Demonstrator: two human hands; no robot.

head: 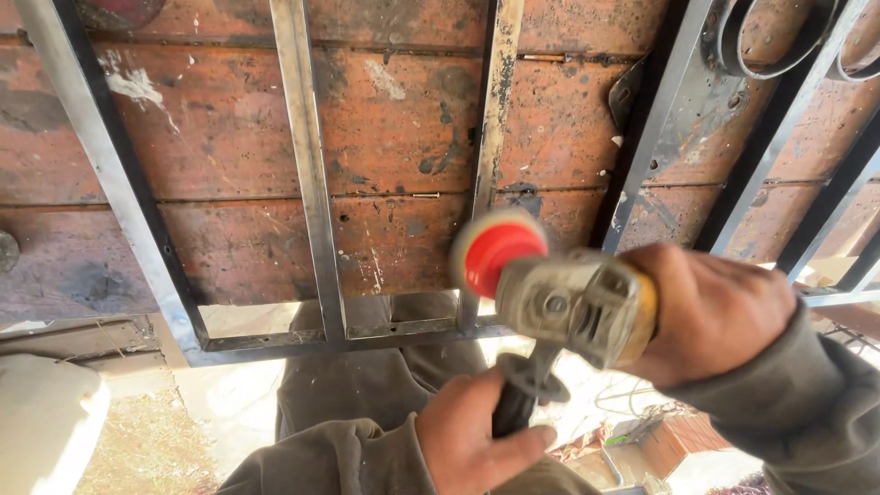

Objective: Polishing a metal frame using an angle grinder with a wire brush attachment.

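Stained wooden bench [229,137] under steel frame [312,183] | grinder [573,302] near frame's lower bar, likely heavy, rigid | right hand [710,312] clamped on body | left hand [472,440] wrapped round side handle [522,390]

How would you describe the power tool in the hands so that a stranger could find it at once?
Start at the worn wooden table with the metal frame lying on it. At its near edge, the right hand and left hand hold a grey grinder. Its round red disc is the only bright red thing there.
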